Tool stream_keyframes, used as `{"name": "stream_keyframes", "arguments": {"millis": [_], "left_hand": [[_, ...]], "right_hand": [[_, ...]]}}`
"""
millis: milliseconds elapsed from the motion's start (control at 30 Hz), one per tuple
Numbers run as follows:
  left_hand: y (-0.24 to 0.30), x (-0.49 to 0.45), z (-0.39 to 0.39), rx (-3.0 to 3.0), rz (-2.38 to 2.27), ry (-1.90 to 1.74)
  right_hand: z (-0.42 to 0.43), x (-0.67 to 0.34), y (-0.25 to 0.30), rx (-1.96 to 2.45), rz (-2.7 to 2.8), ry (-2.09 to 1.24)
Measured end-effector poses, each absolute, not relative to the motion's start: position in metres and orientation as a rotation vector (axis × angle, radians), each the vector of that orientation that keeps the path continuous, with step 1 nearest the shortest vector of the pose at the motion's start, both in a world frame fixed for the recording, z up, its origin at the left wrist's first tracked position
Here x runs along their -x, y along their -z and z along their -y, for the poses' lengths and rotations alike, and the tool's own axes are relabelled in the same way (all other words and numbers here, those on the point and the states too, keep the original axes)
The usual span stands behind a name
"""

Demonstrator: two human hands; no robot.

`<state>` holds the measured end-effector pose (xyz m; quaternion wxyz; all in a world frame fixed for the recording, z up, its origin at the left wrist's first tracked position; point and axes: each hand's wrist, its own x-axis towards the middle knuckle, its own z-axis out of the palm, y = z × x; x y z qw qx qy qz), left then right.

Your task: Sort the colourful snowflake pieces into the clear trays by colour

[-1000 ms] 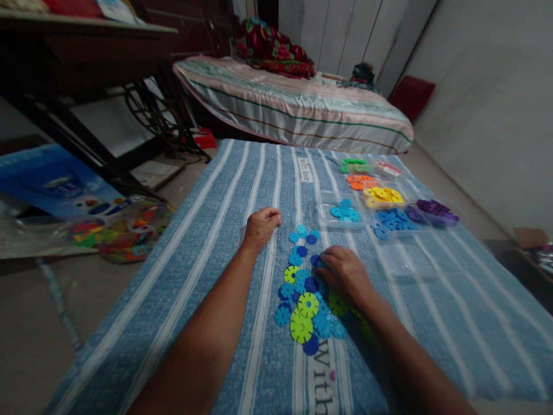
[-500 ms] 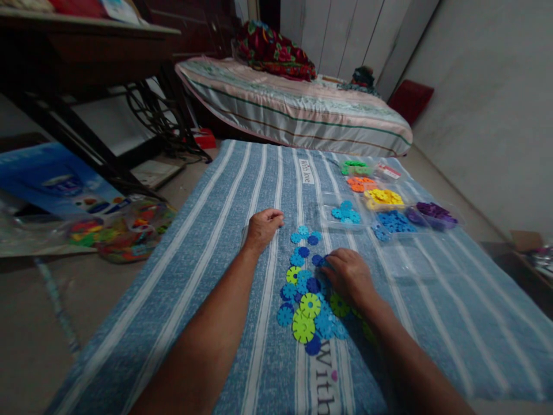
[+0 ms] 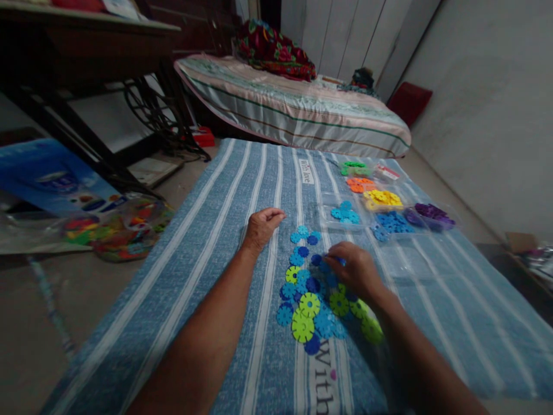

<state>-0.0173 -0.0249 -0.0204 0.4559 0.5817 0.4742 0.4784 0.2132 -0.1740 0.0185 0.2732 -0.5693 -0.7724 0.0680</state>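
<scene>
Discs, notched, blue and lime, lie heaped between the middle and near edge of a cloth-covered table. Clear tubs sit towards its far right corner. Left hand, beside the heap, has thumb and fingertips together. Right hand is over the heap's right side; whether it pinches a disc cannot be told. A low forearm sweep could scatter the lime discs beneath.
</scene>
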Motion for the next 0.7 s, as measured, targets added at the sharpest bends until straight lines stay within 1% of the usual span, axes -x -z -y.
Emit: {"name": "stream_keyframes", "arguments": {"millis": [100,233,300,367,567,700], "left_hand": [[0.02,0.017,0.025,-1.398,-1.183,-1.183],[0.02,0.016,0.024,-1.369,-1.178,-1.19],[0.019,0.016,0.025,-1.344,-1.177,-1.19],[0.017,0.015,0.026,-1.306,-1.176,-1.19],[0.01,0.015,0.029,-1.234,-1.159,-1.197],[0.01,0.015,0.028,-1.208,-1.161,-1.191]], "right_hand": [[0.155,-0.224,-0.035,1.475,1.951,-0.058],[0.13,-0.239,-0.047,1.559,1.691,0.301],[0.128,-0.241,-0.045,1.56,1.664,0.346],[0.134,-0.239,-0.037,1.53,1.73,0.263],[0.165,-0.224,-0.008,1.57,1.948,-0.126],[0.175,-0.224,-0.002,1.611,1.976,-0.222]]}}
